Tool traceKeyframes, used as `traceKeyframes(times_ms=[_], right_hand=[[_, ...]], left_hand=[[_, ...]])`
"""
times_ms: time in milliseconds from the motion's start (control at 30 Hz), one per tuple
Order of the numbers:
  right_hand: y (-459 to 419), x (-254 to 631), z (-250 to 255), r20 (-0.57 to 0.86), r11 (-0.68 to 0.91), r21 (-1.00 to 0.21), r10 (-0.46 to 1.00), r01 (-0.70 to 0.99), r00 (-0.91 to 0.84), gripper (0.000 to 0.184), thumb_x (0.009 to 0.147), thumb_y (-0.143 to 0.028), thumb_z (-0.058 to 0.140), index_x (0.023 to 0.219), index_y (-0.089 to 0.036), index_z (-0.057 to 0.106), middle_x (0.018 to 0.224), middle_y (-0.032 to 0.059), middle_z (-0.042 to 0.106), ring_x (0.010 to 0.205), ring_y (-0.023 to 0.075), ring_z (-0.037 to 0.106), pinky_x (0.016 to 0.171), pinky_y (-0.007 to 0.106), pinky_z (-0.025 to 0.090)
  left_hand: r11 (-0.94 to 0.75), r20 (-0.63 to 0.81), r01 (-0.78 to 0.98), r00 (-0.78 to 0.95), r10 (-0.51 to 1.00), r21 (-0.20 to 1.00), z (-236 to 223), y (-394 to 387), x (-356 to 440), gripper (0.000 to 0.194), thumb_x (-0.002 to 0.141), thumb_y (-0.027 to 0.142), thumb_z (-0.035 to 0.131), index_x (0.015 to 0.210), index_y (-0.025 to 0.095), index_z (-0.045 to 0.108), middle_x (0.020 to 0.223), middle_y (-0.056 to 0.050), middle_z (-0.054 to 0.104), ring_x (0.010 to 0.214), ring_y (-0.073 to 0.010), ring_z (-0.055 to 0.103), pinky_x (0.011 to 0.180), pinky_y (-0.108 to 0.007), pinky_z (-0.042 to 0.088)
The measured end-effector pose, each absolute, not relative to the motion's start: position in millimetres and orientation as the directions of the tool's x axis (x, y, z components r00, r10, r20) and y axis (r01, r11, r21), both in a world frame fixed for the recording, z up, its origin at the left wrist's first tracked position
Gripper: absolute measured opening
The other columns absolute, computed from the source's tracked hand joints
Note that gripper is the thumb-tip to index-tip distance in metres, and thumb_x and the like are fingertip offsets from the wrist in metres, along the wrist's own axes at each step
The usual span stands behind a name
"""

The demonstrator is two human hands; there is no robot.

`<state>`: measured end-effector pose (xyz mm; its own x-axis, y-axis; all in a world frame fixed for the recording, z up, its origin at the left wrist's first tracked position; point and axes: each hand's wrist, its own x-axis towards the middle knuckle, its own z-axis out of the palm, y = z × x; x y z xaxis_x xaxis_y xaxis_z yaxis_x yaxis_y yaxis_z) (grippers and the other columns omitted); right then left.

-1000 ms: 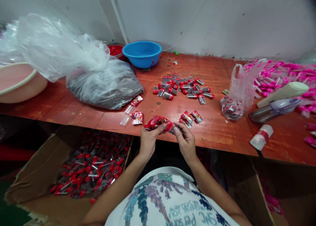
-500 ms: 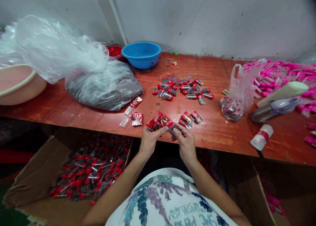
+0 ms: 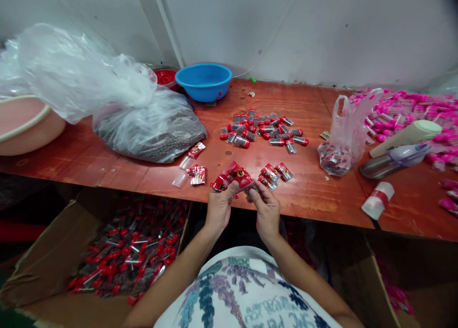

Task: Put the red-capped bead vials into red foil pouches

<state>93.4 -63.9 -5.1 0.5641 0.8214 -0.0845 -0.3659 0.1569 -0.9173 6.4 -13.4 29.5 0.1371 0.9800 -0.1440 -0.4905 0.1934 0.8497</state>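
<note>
At the table's front edge my left hand [image 3: 219,207] is closed on a bunch of red printed plastic sleeves [image 3: 231,171]. My right hand [image 3: 267,213] pinches a small bottle [image 3: 252,188] with dark contents, and one red sleeve meets its end between the two hands. Fingers cover much of the bottle, so how far the sleeve goes over it cannot be made out. Just beyond my right hand lie several loose red sleeves [image 3: 269,174]. Left of my left hand are another printed sleeve [image 3: 198,175] and a clear piece [image 3: 180,179].
Red-capped bottles [image 3: 265,127] lie scattered mid-table. A plastic bag of dark beads [image 3: 150,127] and a blue basin [image 3: 203,82] stand behind on the left. Rightward are a knotted bag [image 3: 336,156], a tumbler [image 3: 390,161] and a white roll [image 3: 378,199]. An open carton [image 3: 46,266] holds more bottles below.
The red sleeves between my hands have turned upward and spread flatter against the bottle's end. Both hands stay close together at the table edge. The view has shifted slightly.
</note>
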Motion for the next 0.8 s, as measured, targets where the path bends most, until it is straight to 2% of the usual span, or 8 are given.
traceKeyframes(times_ms=[167, 367, 533, 667, 800], right_hand=[[-65, 93, -3, -0.082, 0.157, -0.912, 0.837, -0.380, 0.541, 0.032, 0.071, -0.028, 0.074, 0.103, -0.025, 0.071, 0.089, 0.0007, 0.072, 0.071, 0.0130, 0.062, 0.074, 0.031, 0.053], [-65, 100, 1, -0.118, 0.124, -0.901, 0.853, -0.416, 0.509, 0.030, 0.073, -0.028, 0.072, 0.103, -0.024, 0.071, 0.081, -0.0007, 0.071, 0.060, 0.0090, 0.058, 0.058, 0.024, 0.049], [-63, 104, 6, -0.132, 0.115, -0.879, 0.874, -0.463, 0.468, 0.026, 0.076, -0.029, 0.070, 0.101, -0.022, 0.071, 0.083, 0.0005, 0.071, 0.060, 0.0086, 0.056, 0.055, 0.022, 0.047], [-61, 102, 6, -0.091, 0.150, -0.893, 0.863, -0.424, 0.498, 0.027, 0.075, -0.027, 0.071, 0.102, -0.024, 0.070, 0.087, 0.0002, 0.071, 0.064, 0.0094, 0.058, 0.061, 0.024, 0.048], [-62, 100, 3, -0.063, 0.146, -0.901, 0.887, -0.408, 0.458, 0.029, 0.073, -0.026, 0.073, 0.101, -0.025, 0.069, 0.091, -0.0006, 0.071, 0.075, 0.0122, 0.063, 0.073, 0.027, 0.051]], left_hand=[[0.177, -0.136, -0.463, 0.121, 0.983, 0.868, 33, -9, 5, 0.022, 0.056, 0.015, 0.082, 0.076, 0.016, 0.072, 0.077, -0.002, 0.073, 0.072, -0.0157, 0.066, 0.075, -0.027, 0.051], [0.178, -0.121, -0.381, 0.170, 0.978, 0.907, 26, -6, 1, 0.020, 0.058, 0.019, 0.081, 0.076, 0.017, 0.073, 0.076, -0.002, 0.073, 0.071, -0.0167, 0.066, 0.074, -0.029, 0.051], [0.191, -0.112, -0.372, 0.225, 0.968, 0.908, 27, -4, -1, 0.024, 0.060, 0.021, 0.081, 0.083, 0.017, 0.073, 0.084, -0.003, 0.073, 0.075, -0.0157, 0.065, 0.069, -0.026, 0.051], [0.193, -0.112, -0.405, 0.217, 0.970, 0.894, 34, -4, 1, 0.032, 0.059, 0.020, 0.081, 0.089, 0.016, 0.071, 0.084, -0.004, 0.073, 0.074, -0.0158, 0.066, 0.064, -0.023, 0.051], [0.195, -0.119, -0.458, 0.189, 0.975, 0.867, 37, -5, 4, 0.047, 0.055, 0.013, 0.082, 0.099, 0.018, 0.069, 0.079, -0.001, 0.072, 0.072, -0.0135, 0.067, 0.073, -0.024, 0.051]])
